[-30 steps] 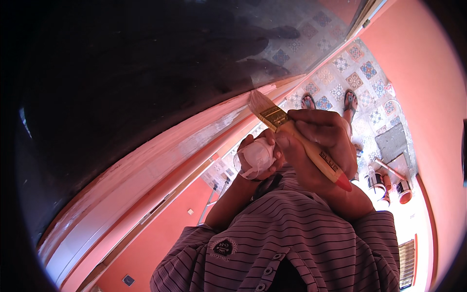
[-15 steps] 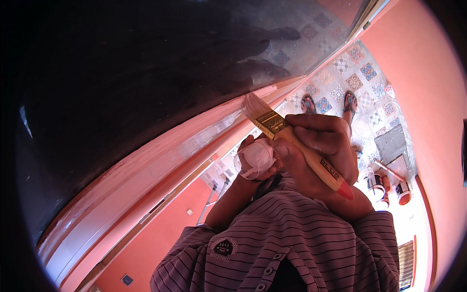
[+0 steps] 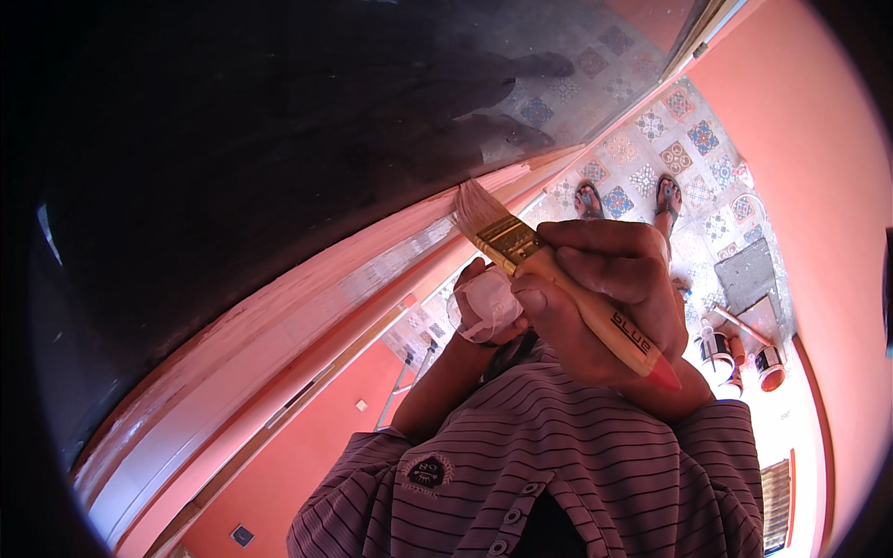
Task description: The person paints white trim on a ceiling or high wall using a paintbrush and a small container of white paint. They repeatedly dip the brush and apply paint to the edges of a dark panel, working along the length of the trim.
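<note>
In my right hand (image 3: 623, 279) is a paintbrush (image 3: 567, 288) with a yellowish wooden handle, a red end and a gold-coloured ferrule. Its pale pinkish bristles lie against the painted frame (image 3: 372, 237), right beside the dark glass pane (image 3: 251, 139). My left hand (image 3: 470, 274) is wrapped round a small whitish translucent cup (image 3: 486, 307), held just below the brush. What the cup contains cannot be made out. Pink and white patches streak the frame, some of them glossy.
Patterned tiles (image 3: 702, 138) cover the floor far below, where my sandalled feet (image 3: 668, 195) show. Paint cans (image 3: 770, 367) and a grey mat (image 3: 747, 274) lie at the right. A salmon-pink wall (image 3: 800, 139) rises on the right, and another stands at the lower left.
The brush and my right hand have shifted slightly left, with the bristles sliding a short way along the frame. The left hand and the cup have hardly moved.
</note>
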A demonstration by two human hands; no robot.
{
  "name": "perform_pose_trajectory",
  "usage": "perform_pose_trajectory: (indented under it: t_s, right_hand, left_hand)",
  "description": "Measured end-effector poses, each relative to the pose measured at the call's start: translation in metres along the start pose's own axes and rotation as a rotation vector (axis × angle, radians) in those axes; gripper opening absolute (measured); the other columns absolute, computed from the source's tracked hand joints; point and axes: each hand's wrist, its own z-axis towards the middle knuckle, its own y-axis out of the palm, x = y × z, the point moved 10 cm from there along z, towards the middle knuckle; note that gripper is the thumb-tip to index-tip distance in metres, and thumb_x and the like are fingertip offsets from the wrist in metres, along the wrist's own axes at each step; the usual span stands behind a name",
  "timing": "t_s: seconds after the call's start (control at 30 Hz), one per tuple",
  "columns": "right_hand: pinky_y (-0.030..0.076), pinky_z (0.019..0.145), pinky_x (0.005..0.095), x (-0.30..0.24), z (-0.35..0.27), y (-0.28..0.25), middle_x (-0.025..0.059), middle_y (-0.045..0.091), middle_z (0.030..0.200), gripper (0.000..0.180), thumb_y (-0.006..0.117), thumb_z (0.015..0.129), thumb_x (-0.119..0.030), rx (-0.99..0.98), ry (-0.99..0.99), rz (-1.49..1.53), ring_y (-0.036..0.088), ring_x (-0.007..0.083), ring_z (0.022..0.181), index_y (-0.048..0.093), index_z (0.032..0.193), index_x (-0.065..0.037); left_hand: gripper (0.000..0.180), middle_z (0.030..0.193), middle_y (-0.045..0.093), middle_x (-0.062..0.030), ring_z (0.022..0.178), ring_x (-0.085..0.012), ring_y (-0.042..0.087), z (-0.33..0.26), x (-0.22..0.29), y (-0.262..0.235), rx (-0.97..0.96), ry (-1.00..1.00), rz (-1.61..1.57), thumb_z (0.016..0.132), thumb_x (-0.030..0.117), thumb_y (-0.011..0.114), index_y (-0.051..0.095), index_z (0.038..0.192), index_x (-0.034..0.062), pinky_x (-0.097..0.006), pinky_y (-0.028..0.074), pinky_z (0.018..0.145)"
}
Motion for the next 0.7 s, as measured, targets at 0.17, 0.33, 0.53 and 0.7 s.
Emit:
perform_pose_trajectory:
  t_s: [0.17,0.33,0.53,0.7]
  right_hand:
    - [0.061,0.081,0.0347,-0.004,0.003,0.001,0.0252,0.070,0.115,0.034,0.086,0.091,-0.007,-0.030,0.046,-0.011,0.074,0.0255,0.099,0.059,0.110,0.001]
    - [0.059,0.082,0.0327,-0.009,0.005,0.003,0.0218,0.070,0.117,0.037,0.087,0.090,-0.008,-0.075,0.071,-0.041,0.071,0.0221,0.098,0.058,0.111,-0.006]
    - [0.058,0.082,0.0311,-0.011,0.007,0.003,0.0206,0.069,0.119,0.039,0.088,0.089,-0.009,-0.084,0.065,-0.010,0.069,0.0202,0.098,0.058,0.113,-0.007]
    - [0.059,0.082,0.0314,-0.012,0.006,0.004,0.0208,0.069,0.118,0.039,0.088,0.090,-0.009,-0.056,0.080,0.017,0.070,0.0204,0.098,0.058,0.113,-0.007]
  left_hand:
    - [0.075,0.136,0.065,-0.0218,0.114,-0.0351,0.068,0.002,0.007,0.001,0.026,0.073,0.087,0.104,0.062,0.048,0.046,0.156,0.0078,-0.048,0.056,0.094]
    - [0.074,0.139,0.063,-0.0196,0.119,-0.0335,0.064,0.002,0.001,0.007,-0.004,0.035,0.050,0.105,0.062,0.050,0.046,0.156,0.0092,-0.048,0.053,0.100]
    - [0.073,0.143,0.061,-0.0170,0.126,-0.0315,0.060,0.003,0.002,0.009,-0.003,0.043,0.066,0.105,0.062,0.051,0.047,0.157,0.0107,-0.047,0.049,0.106]
    - [0.072,0.146,0.060,-0.0148,0.131,-0.0298,0.057,0.004,0.001,0.010,-0.006,0.048,0.076,0.105,0.062,0.053,0.047,0.157,0.0121,-0.047,0.046,0.111]
